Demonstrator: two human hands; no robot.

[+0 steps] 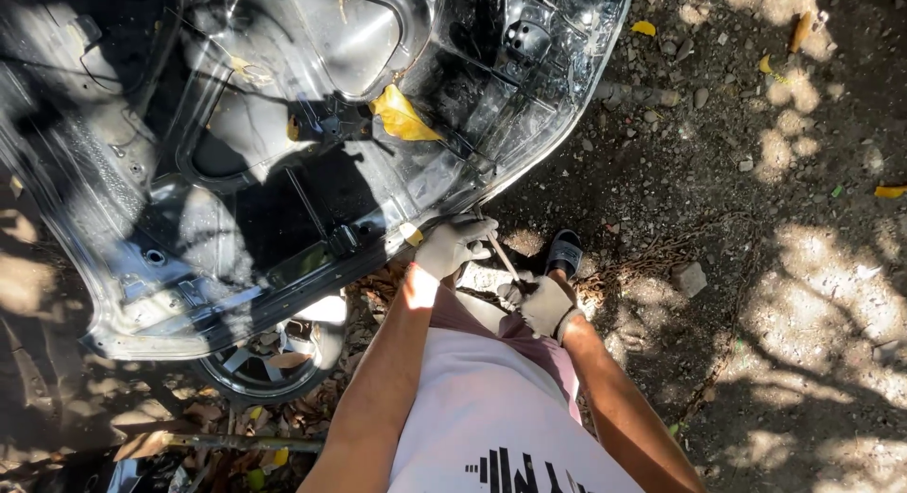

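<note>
A stripped black car door panel (283, 153) lies flat on the ground, inner side up, with cut-outs and a yellow leaf (402, 115) on it. My left hand (453, 245), in a light work glove, grips the upper part of a thin rod-like tool (501, 255) right at the door's lower edge. My right hand (546, 306), also gloved, holds the lower end of the same tool. The tool's tip touches the door edge; its exact kind is unclear.
A wheel rim (260, 365) sits under the door's near edge. My sandalled foot (565, 252) stands on dirt with stones, dry leaves and a rusty chain (661, 257). A metal bar (236, 443) lies at the lower left.
</note>
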